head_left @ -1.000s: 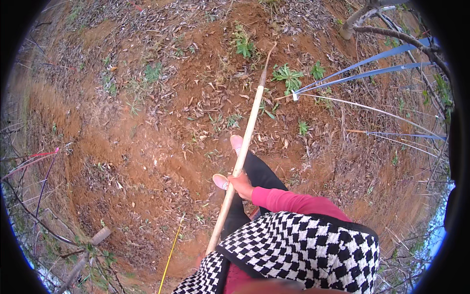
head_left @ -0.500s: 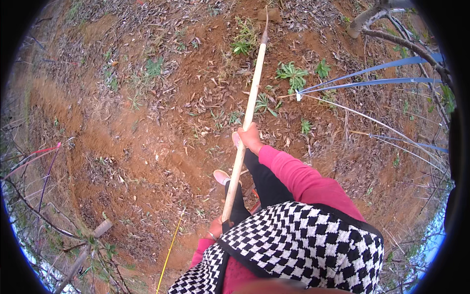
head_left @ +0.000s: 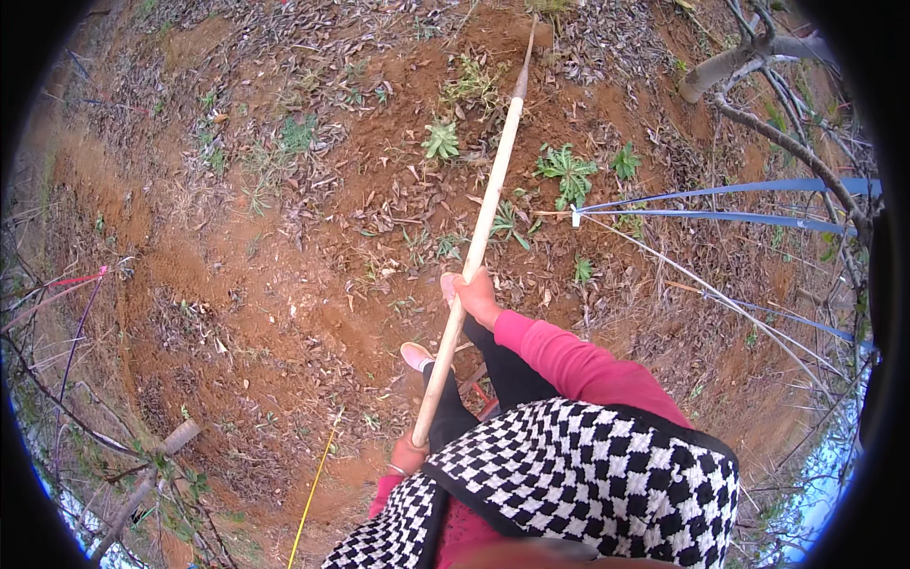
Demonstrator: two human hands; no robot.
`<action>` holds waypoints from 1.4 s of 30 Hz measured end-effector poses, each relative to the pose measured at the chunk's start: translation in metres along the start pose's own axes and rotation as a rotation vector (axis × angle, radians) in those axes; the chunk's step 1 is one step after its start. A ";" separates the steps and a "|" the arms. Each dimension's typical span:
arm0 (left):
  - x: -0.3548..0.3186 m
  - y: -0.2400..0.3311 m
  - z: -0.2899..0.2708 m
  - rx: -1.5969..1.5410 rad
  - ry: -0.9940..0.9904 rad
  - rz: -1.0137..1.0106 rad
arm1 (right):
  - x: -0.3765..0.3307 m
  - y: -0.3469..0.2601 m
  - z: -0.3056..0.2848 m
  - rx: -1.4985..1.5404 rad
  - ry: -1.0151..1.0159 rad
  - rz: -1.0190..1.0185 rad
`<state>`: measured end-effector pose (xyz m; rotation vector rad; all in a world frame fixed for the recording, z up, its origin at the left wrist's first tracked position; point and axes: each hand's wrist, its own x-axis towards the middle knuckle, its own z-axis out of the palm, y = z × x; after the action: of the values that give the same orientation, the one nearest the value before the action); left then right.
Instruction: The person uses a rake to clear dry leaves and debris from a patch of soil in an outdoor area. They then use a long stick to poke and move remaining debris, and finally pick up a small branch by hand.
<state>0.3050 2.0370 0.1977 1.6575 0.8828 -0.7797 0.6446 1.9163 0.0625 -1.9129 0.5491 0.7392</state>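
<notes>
Beneath us spreads the widest thing in view, the reddish ground (head_left: 275, 284), strewn with dry leaves. Across the middle of it runs the hoe (head_left: 487, 211), its long pale handle slanting from near our body at the bottom up to the far end at the top, well ahead of our feet. We judge the handle to be wood: stiff, straight and unlikely to bend or break under ordinary handling. Its surface looks smooth, so we would expect it to slide a little through a loose palm. We guess that the weight gathers toward the far end, which should make the hoe feel tip-heavy if taken only by the near end; a spread hold, one hand partway up and one near the bottom, seems the sound place to grip. To the right, blue straps (head_left: 720, 192) stretch inward to a point apart from the handle. At the far end, the dark neck (head_left: 524, 78) tapers thin and looks like metal, hard and rigid, a poor spot for fingers; we cannot make out the blade clearly. A leafy plant (head_left: 567, 171) grows just right of the handle, soft and easily bruised, we think. Our right hand (head_left: 477, 294) is wrapped around the handle below its middle, above the shoes, and our left hand (head_left: 408, 454) is clasped about its near end. Smallest of all, a thin bracelet (head_left: 398, 469) circles our left wrist.
</notes>
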 end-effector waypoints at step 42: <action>0.171 0.250 0.014 -0.111 -0.224 0.064 | 0.147 -0.144 -0.079 0.470 0.059 0.171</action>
<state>0.6064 2.0091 0.1729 1.4619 0.6994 -0.8392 0.8637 1.8966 0.0768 -1.4664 0.8504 0.5973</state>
